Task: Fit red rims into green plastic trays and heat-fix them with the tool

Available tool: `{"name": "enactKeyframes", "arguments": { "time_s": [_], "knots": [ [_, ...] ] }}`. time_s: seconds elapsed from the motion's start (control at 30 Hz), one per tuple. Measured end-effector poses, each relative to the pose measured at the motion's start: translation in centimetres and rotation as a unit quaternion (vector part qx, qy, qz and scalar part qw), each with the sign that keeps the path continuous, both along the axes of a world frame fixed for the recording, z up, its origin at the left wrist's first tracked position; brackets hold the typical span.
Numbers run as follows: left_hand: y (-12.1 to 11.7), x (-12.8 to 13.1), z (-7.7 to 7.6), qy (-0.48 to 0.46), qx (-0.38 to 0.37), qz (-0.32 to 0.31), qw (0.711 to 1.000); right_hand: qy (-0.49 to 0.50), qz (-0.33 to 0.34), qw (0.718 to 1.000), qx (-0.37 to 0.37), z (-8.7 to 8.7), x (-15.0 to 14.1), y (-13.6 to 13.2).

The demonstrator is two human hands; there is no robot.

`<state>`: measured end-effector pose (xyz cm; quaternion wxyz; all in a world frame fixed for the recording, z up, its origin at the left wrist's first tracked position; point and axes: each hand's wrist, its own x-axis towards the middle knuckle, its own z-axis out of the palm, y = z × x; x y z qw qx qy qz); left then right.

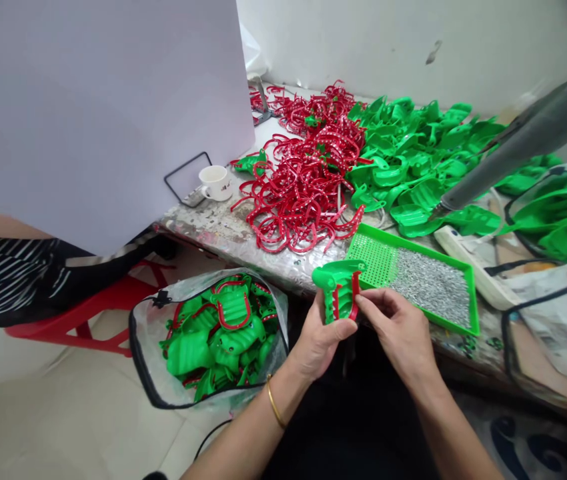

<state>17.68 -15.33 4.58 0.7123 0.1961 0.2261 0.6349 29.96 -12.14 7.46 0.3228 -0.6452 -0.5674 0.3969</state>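
Observation:
My left hand (321,340) is shut around a green plastic moulded tray (336,287) with a red perforated strip (354,297) along its edge. My right hand (393,330) pinches that red strip with its fingertips, close to the left hand. Just beyond my hands lies a shallow green box (456,280) holding a perforated green board and grey granules. On the bench, a tangled heap of red perforated strips (303,183) lies beside a heap of green trays (413,160).
An open clear bag (148,360) of assembled green-and-red pieces stands on the floor left of my hands. A seated person's striped sleeve (8,267) shows at left. A white mug (215,183), power strip (468,263) and grey nozzle (528,143) occupy the bench.

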Motion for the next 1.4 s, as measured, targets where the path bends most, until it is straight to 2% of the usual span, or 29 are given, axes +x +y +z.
{"name": "enactKeyframes", "arguments": {
  "time_s": [0.23,0.57,0.7,0.87,1.07,1.2,1.23,1.3,1.33,1.4],
  "knots": [
    [0.0,0.2,0.8,0.011,-0.029,0.016,0.999,0.0,0.0,1.0,0.002,-0.5,0.1,0.0],
    [-0.1,0.1,0.3,0.001,-0.042,0.002,0.999,0.053,0.005,0.999,-0.014,-1.5,0.7,0.0],
    [0.1,-0.3,0.4,-0.081,-0.041,-0.046,0.995,0.12,-0.003,0.993,-0.012,-1.5,1.0,0.2],
    [0.3,-0.5,-0.1,-0.206,-0.092,-0.103,0.969,0.18,0.005,0.984,0.0,-1.0,1.0,0.2],
    [0.4,0.0,-0.5,-0.227,-0.094,-0.116,0.962,0.198,0.005,0.98,-0.019,-1.0,0.6,0.0],
    [0.5,-0.1,-1.1,-0.234,-0.125,-0.108,0.958,0.181,0.031,0.983,-0.018,-1.1,1.2,0.4],
    [0.5,-0.1,-1.3,-0.234,-0.132,-0.109,0.957,0.165,0.026,0.986,0.007,-0.8,1.5,0.8],
    [0.6,-0.1,-1.8,-0.225,-0.139,-0.124,0.956,0.126,-0.037,0.984,0.117,0.2,2.3,2.0],
    [0.6,0.0,-2.0,-0.219,-0.137,-0.137,0.956,0.107,-0.088,0.971,0.196,1.0,2.8,3.0],
    [0.7,0.3,-2.4,-0.208,-0.129,-0.16,0.956,0.082,-0.174,0.918,0.348,2.6,3.9,5.5]
  ]
}}
